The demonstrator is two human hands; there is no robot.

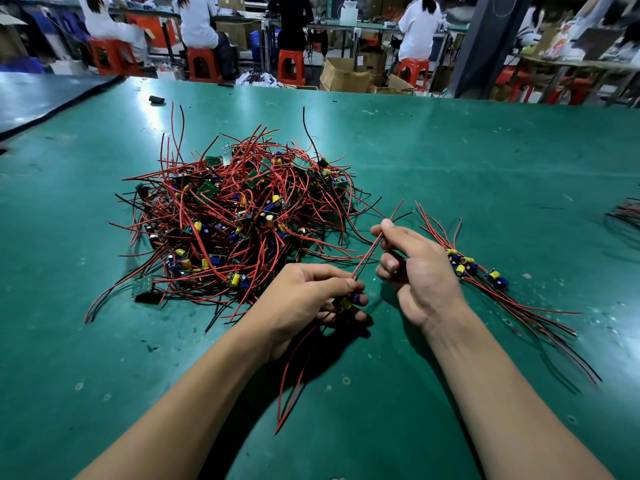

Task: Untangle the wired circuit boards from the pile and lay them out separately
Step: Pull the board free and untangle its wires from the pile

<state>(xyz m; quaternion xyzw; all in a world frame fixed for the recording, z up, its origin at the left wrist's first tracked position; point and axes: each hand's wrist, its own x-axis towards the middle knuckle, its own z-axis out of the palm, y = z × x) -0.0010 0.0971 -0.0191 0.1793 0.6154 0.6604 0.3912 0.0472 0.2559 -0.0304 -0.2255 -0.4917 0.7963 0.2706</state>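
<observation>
Head view. The pile (239,216) of boards and red-and-black wires lay on the green table (485,150), left of centre. The left hand (311,299) gripped one board (349,301) with curled fingers, just in front of the pile and apart from it. A wire pair (367,258) ran from that board up to the right hand (415,268), which pinched it between thumb and forefinger. A second pair (294,382) trailed toward the person. Separated boards (474,268) lay together just right of the right hand.

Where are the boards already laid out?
In the head view, the laid-out boards lie just right of the right hand, apart from the pile.
</observation>
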